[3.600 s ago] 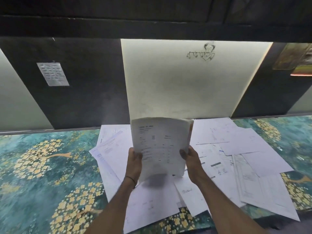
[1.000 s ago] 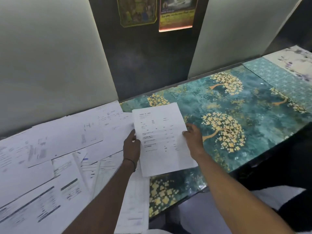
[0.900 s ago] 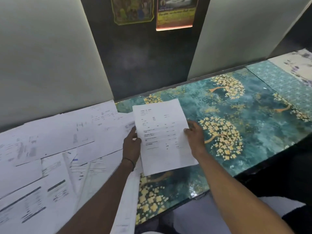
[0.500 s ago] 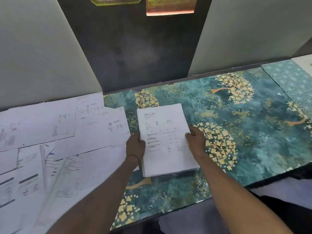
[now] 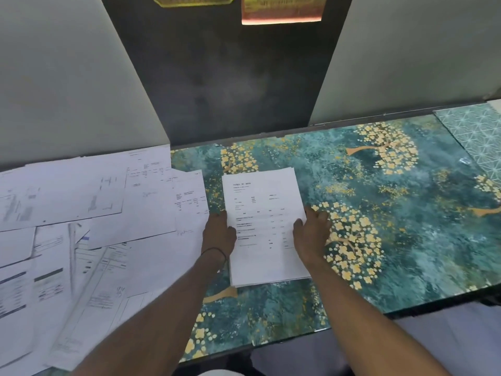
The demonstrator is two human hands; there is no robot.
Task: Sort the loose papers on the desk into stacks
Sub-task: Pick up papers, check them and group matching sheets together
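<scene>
What the head view leaves unreadable or cut off

Print on the top sheet of the stack point(image 5: 264, 226) is too small to read, and the sheet count beneath cannot be told; the left hand point(image 5: 219, 234) covers its 9 o'clock edge, the right hand point(image 5: 311, 234) its 3 o'clock edge. The loose papers point(image 5: 81, 226) run off the frame at 9 and 7 o'clock, their text blurred, lower sheets hidden by overlaps. At 12 o'clock the yellow-green poster point(image 5: 192, 0) and the orange poster point(image 5: 282, 9) are cropped by the top edge. The patterned panel point(image 5: 477, 134) is cut at 3 o'clock. Both forearms leave the frame at 6 o'clock.
</scene>
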